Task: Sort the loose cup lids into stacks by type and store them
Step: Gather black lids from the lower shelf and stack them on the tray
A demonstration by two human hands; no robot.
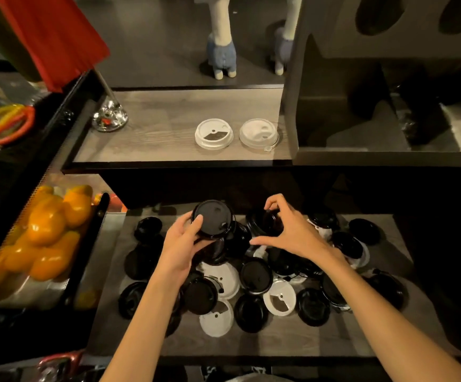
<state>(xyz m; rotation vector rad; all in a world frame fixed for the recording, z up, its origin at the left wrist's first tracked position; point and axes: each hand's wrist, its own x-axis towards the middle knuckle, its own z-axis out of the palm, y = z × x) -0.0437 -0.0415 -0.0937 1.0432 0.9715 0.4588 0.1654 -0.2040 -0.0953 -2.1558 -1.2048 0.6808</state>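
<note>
Loose lids point(254, 293) on shelf point(278, 340); left hand point(185, 244) grip holds black lid stack point(214, 224), right hand point(287, 230) grip pinches black lid point(262, 223).

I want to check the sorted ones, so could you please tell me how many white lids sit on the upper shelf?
2: a flat white lid at the shelf's middle and a domed white lid right of it, by the dark divider. None seem hidden there.

Loose lids point(254, 282) lie piled on the lower shelf point(292, 340) before you.
Behind it, two lids point(234, 136) sit side by side on the raised shelf point(155, 133); a tray point(91, 244) stands left.
</note>
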